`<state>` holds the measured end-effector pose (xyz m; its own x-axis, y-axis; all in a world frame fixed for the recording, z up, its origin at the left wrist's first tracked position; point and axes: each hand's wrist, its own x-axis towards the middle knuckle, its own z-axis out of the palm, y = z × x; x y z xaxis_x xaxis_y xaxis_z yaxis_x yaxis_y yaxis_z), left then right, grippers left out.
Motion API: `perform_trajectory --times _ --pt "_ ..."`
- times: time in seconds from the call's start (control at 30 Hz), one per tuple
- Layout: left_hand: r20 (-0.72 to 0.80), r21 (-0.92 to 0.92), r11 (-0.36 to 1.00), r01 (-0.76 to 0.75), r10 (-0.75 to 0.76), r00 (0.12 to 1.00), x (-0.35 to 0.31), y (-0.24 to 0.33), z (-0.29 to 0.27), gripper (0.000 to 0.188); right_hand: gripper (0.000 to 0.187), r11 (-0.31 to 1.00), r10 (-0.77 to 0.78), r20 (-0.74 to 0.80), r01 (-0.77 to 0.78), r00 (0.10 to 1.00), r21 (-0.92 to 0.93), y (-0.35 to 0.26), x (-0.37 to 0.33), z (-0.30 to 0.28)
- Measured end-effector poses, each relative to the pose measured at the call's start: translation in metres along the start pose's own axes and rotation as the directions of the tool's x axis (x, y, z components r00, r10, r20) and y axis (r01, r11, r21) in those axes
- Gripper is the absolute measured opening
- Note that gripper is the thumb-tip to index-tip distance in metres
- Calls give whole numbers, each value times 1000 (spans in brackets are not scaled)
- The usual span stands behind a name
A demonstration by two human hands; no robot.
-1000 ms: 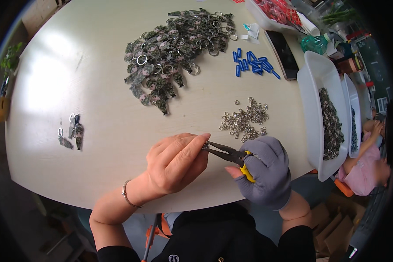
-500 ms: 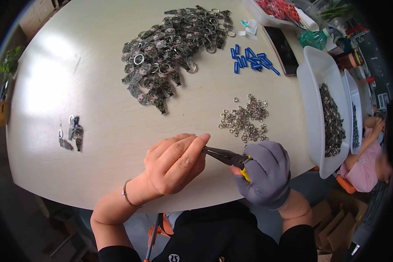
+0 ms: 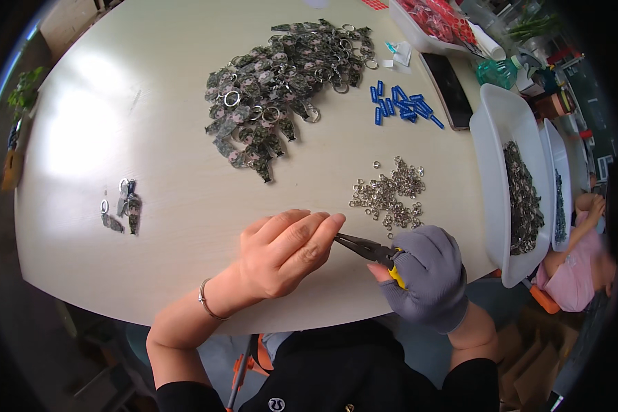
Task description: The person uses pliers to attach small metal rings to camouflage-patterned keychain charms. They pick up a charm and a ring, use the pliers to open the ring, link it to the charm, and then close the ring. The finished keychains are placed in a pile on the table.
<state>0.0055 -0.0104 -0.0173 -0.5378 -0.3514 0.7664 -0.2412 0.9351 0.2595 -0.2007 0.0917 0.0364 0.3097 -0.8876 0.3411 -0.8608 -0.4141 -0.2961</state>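
My left hand (image 3: 285, 254) is closed in a pinch near the front of the table, a bracelet on its wrist; what its fingertips hold is hidden. Against those fingertips rest the narrow jaws of black needle-nose pliers (image 3: 364, 248) with yellow handles. My right hand (image 3: 429, 275), in a grey glove with a bare thumb tip, is wrapped round the pliers' handles. Just beyond it lies a loose pile of small silver metal rings (image 3: 391, 192). Farther back is a big heap of dark patterned keychain charms with split rings (image 3: 275, 89).
A few similar charms (image 3: 132, 209) lie at the left. Small blue pieces (image 3: 405, 104) and a phone (image 3: 446, 93) are at the back right. White bins (image 3: 491, 185) line the right edge, one with dark pieces in it. Beyond them sits a person in pink (image 3: 570, 275).
The view has shifted slightly, so the table and hands appear a little farther right. Both hands keep nearly the same pose, with the pliers still at the left fingertips.
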Motion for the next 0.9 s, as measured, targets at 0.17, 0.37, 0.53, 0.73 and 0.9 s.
perform_trajectory --times 0.17,0.37,0.53,0.73,0.9 --pt "51 28 999 -21 20 999 -11 3 -2 40 26 997 -54 -8 54 998 -56 0 -2 1" --pt "170 385 899 210 -293 941 -29 -8 -46 30 25 963 108 3 -105 994 249 17 -6 8" --pt "-39 779 460 426 -643 765 -62 -66 -103 16 21 891 287 -75 -237 955 388 34 -4 18" --pt "-71 940 217 265 -633 771 -62 -91 -104 29 19 908 272 -129 -211 954 361 47 -6 31" --pt "26 586 667 461 -584 811 -2 -80 -30 27 16 888 341 -191 -249 920 387 55 -5 41"
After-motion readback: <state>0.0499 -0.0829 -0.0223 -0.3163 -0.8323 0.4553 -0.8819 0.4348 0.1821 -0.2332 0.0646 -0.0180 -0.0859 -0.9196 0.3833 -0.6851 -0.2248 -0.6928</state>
